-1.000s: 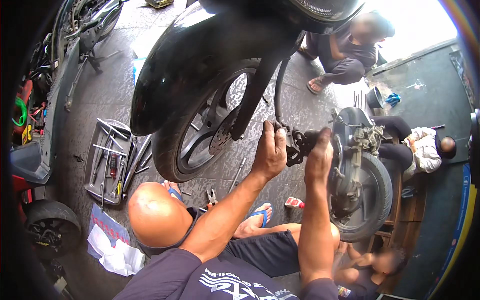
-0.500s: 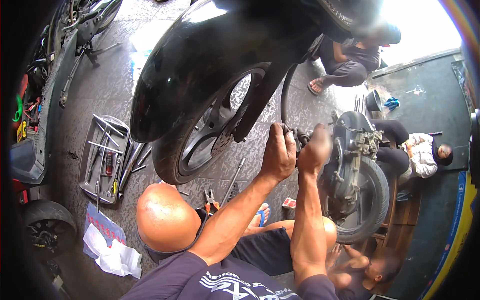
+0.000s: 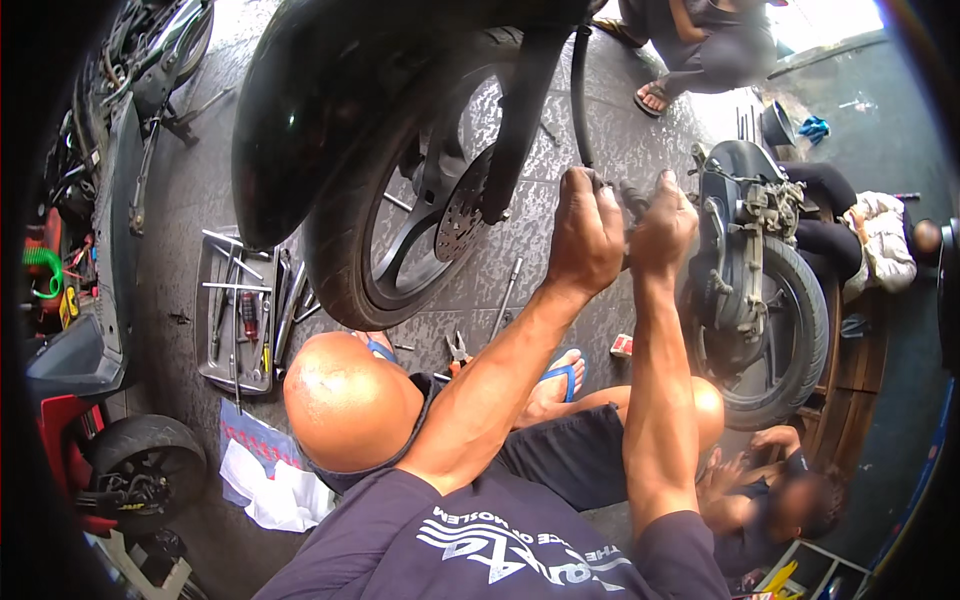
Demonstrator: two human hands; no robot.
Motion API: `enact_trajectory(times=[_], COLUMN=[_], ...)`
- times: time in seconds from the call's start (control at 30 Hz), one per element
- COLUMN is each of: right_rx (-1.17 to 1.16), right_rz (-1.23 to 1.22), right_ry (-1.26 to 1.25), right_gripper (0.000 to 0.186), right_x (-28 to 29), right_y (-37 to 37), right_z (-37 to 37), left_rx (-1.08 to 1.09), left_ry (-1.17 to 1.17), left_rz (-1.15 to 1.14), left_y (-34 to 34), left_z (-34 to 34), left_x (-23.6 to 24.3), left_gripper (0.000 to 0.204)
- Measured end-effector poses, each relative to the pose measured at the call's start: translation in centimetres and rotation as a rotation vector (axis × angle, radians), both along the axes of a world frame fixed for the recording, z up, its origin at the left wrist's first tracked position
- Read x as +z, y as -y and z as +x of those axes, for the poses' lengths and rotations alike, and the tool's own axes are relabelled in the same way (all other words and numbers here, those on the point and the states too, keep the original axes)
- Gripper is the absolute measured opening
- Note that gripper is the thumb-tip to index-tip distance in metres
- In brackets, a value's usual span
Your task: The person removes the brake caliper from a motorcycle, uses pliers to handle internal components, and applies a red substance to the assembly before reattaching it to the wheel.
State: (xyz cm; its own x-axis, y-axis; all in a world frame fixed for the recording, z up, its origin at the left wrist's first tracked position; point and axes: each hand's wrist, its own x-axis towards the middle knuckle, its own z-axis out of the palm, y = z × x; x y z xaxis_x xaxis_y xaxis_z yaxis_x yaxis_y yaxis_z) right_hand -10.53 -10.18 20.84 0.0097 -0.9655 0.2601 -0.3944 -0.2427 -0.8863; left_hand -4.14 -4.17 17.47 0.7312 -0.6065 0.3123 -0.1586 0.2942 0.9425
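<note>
The left grip (image 3: 587, 240) and right grip (image 3: 662, 232) sit close together, fingers (image 3: 578, 195) curled; the left forearm (image 3: 500, 375) slants inward, the right forearm (image 3: 658, 400) reaches straight ahead.

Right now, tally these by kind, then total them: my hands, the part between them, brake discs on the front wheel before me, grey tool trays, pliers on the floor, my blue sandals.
Hands, left hand and right hand: 2
Dark part between them, mostly hidden: 1
Brake disc: 1
Grey tool tray: 1
Pliers: 1
Blue sandals: 2
Total: 8
</note>
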Motion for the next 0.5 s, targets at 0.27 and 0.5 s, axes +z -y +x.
enact_trajectory(times=[0.27, 0.5], right_rx=[-0.030, -0.033], right_rz=[0.044, 0.014], right_ry=[-0.128, -0.060], right_gripper=[0.051, 0.050], right_x=[0.56, 0.47], right_y=[-0.14, -0.38], right_z=[-0.20, -0.64], left_rx=[0.005, -0.001], left_ry=[0.077, 0.064], left_rz=[-0.025, -0.048], left_y=[-0.28, -0.26], left_z=[0.25, 0.11], left_x=[0.22, 0.48], left_gripper=[0.012, 0.011])
